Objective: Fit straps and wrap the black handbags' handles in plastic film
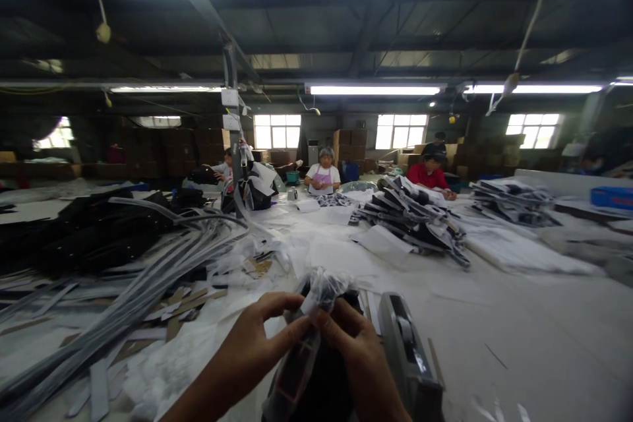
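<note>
A dark item in a clear plastic bag (316,316) sits at the near edge of the worktop (519,316), right in front of the person. The bag's crumpled open top (324,287) stands up between the two hands. The left hand (257,343) pinches the gathered plastic from the left with thumb and forefinger; the right hand (353,349) grips it from the right, fingers closed on the same bunch. Judging by this, the item is already inside the bag and the neck is gathered, but the top is not yet closed or taped. A tape dispenser (408,349) stands just beside the right hand, untouched.

To the left lie a sheaf of long grey strips (133,297) and cardboard scraps (182,306), with a heap of black goods (99,231) behind them. Loose white sheets (336,250) cover the middle of the worktop, and stacks of bagged pieces (415,217) rise further back on the right.

At the far end, other people sit at work: one in a pink apron (322,178), one in a red top (431,175). The room is a dim workshop with fluorescent tubes (373,90), bright windows (401,130) and stacked cartons (350,142) along the back wall.
</note>
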{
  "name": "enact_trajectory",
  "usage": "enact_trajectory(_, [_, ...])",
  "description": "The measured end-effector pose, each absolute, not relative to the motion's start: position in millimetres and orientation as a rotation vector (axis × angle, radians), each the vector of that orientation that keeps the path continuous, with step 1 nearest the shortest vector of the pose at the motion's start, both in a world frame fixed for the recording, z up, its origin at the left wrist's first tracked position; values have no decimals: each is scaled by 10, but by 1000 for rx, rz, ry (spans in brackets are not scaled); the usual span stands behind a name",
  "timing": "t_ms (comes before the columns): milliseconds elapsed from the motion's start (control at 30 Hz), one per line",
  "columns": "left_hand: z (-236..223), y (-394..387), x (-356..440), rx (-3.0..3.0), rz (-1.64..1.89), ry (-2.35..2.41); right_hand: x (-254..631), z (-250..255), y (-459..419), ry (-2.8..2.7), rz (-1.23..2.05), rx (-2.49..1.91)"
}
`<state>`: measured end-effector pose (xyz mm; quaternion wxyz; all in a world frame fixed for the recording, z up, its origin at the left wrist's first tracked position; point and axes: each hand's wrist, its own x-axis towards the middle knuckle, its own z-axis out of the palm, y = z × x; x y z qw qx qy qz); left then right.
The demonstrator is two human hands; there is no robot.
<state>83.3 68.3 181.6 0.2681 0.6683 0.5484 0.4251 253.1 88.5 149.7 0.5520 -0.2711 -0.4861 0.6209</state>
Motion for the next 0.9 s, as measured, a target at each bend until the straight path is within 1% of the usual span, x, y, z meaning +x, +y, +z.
enact_trajectory(167, [1787, 757, 978, 1681, 1212, 1366, 2575, 1487, 910, -1218, 1407, -657])
enact_trajectory(300, [1690, 753, 1111, 1490, 1211, 1318, 2587, 1445, 907, -1289, 1253, -737])
enact_trajectory(400, [1646, 746, 1144, 1368, 1243, 1301, 2801, 1358, 929, -1395, 1127, -821])
enact_trajectory(467, [1628, 746, 1134, 1255, 1268, 1309, 3108, 1211, 965, -1414, 939, -994])
enact_trajectory(567, [1617, 747, 1117, 1077, 1277, 1301, 3680, 847, 1033, -1257, 485, -1411])
enact_trajectory(633, [1624, 747, 1129, 1008, 1262, 1266, 3982, 573, 1075, -1175, 470, -1539])
enact_trajectory(733, [1629, 761, 1156, 1002, 1237, 1223, 4172, 259, 1138, -1131, 569, -1616])
enact_trajectory(833, [1506, 797, 1110, 1045, 1230, 1235, 4140, 154, 1188, -1092, 681, -1612])
enact_trajectory(900, [1289, 839, 1032, 1100, 1234, 1273, 4093, 183, 1186, -1055, 735, -1574])
